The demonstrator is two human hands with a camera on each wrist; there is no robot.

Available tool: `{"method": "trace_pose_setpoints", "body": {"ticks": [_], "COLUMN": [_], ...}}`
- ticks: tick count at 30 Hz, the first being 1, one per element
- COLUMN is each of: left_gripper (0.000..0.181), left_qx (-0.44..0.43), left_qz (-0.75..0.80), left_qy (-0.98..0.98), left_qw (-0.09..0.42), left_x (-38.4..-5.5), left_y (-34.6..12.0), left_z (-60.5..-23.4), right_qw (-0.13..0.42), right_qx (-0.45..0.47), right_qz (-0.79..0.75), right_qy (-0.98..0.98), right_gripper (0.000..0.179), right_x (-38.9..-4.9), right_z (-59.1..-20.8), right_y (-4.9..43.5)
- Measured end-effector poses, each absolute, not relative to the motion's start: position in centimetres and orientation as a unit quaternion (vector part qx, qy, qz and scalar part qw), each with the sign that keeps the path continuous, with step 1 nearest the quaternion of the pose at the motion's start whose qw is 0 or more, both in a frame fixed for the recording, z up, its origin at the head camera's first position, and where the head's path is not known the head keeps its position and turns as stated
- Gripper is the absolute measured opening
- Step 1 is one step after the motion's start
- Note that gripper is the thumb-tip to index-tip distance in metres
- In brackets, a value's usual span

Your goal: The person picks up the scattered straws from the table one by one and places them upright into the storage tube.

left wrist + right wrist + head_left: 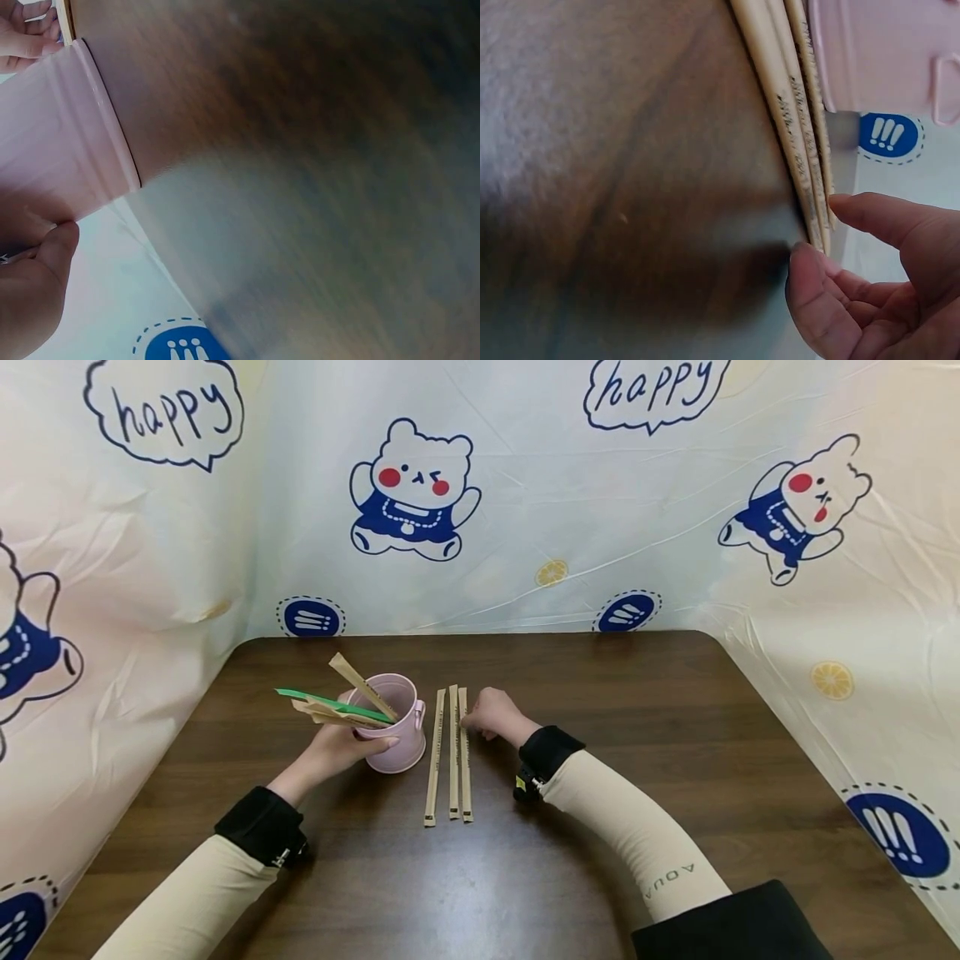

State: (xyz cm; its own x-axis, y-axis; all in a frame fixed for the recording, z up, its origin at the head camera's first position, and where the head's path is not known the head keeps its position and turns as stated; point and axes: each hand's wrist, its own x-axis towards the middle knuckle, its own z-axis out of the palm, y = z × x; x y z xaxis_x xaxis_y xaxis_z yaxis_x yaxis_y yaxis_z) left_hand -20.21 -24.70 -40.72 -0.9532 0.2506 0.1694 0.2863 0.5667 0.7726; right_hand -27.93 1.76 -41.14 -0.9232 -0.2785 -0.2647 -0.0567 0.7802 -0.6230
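My left hand grips a small pink bucket, thumb across its near side and the other fingers mostly hidden behind it. Out of its mouth lean several tan paper-wrapped sticks and a green strip. To the bucket's right, three slim tan paper-wrapped sticks with dark print lie lengthwise: a left one, a middle one and a right one. My right hand pinches the right stick near its far end. In the right wrist view, thumb and fingertips come at the sticks from opposite sides.
The dark wooden table has its far edge just beyond the bucket. A pale printed curtain with bears and lettering hangs behind it and along both sides. Black bands with small devices circle both wrists.
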Motion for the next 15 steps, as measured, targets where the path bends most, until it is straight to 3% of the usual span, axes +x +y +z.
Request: {"method": "trace_pose_setpoints", "body": {"ticks": [15], "left_gripper": [0.070], "left_qx": [-0.154], "left_qz": [-0.446], "left_qy": [-0.882], "left_qw": [0.021], "left_x": [-20.12], "left_y": [-24.54], "left_z": [-40.60], "right_qw": [0.144], "right_qx": [-0.088], "right_qz": [-0.242], "right_qy": [0.956], "right_gripper": [0.048], "right_x": [-27.89], "right_z": [-41.43], "right_y": [1.34]}}
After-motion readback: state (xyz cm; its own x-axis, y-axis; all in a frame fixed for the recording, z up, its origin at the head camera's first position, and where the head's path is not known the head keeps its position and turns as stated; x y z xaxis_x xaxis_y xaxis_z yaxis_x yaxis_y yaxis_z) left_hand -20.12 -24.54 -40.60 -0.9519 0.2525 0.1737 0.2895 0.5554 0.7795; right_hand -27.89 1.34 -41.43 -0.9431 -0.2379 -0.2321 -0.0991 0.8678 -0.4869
